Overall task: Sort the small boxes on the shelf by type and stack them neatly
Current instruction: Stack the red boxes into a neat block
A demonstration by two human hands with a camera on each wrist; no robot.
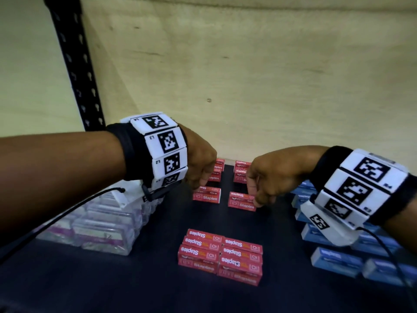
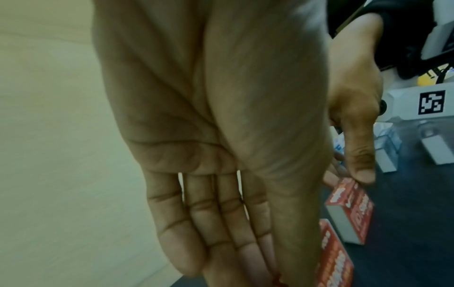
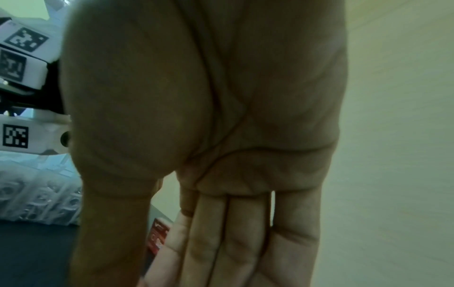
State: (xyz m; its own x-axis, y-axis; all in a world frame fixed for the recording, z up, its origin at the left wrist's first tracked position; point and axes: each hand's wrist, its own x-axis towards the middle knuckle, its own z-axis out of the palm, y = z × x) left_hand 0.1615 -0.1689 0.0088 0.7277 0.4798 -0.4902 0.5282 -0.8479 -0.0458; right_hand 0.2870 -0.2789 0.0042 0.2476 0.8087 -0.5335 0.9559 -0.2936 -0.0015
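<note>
The dark shelf board (image 1: 140,290) carries three kinds of small boxes.

Left of the left hand (image 1: 199,162): a block of clear plastic boxes with purple inserts (image 1: 101,224); the count cannot be told, the edges blur together.

Right of and below the right hand (image 1: 268,177): blue cardboard boxes (image 1: 336,259), partly hidden by the wrist; at least six show.

Nearest the viewer, well short of both hands: a squared stack of red cardboard "Staples" boxes (image 1: 220,256), six tops visible in two columns.

Beyond the fingers, against the back wall: two short piles of red boxes, left pile (image 1: 216,171) and right pile (image 1: 241,171); count per pile unclear.

At the fingers: two single red boxes lying flat and apart. The left hand's fingers, straight, touch the left single box (image 1: 207,195). The right hand's thumb and fingers pinch the right single box (image 1: 242,201) at its end.
</note>
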